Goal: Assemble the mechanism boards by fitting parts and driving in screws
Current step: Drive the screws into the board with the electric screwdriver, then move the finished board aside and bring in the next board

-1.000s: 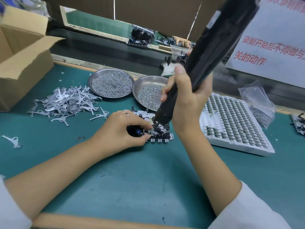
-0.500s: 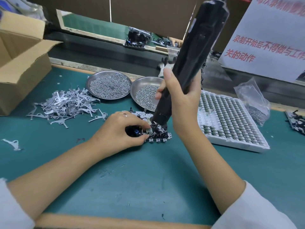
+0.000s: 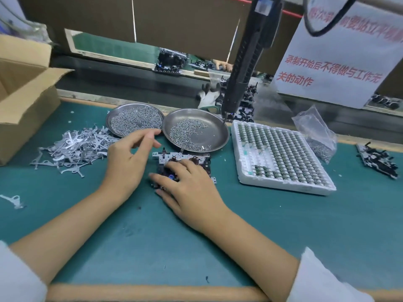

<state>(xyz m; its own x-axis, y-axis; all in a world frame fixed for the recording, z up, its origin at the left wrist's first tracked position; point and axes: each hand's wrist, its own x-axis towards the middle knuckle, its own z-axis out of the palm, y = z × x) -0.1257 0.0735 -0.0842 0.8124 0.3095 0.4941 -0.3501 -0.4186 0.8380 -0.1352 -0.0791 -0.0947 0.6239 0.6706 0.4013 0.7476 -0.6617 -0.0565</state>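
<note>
Our right hand [image 3: 192, 188] lies flat, fingers straight, on the mechanism board [image 3: 187, 159] at the middle of the green mat [image 3: 218, 247], pressing it down; a moment ago this hand gripped the electric screwdriver [image 3: 246, 68] with its tip on the board. Our left hand [image 3: 128, 158], which had steadied the board, is now lifted just left of it, fingers relaxed and holding nothing. The screwdriver hangs free above the far edge of the right screw dish [image 3: 196, 129], so we judge that screw driven and a new part or screw due next. Left of the hands sits a heap of stamped metal levers [image 3: 72, 147]; behind it, the left screw dish [image 3: 135, 120]. To the right, a white foam tray of small parts [image 3: 281, 153] lies close beside the board. Bare mat nearest us leaves room to move; the dishes crowd the board's far edge.
</note>
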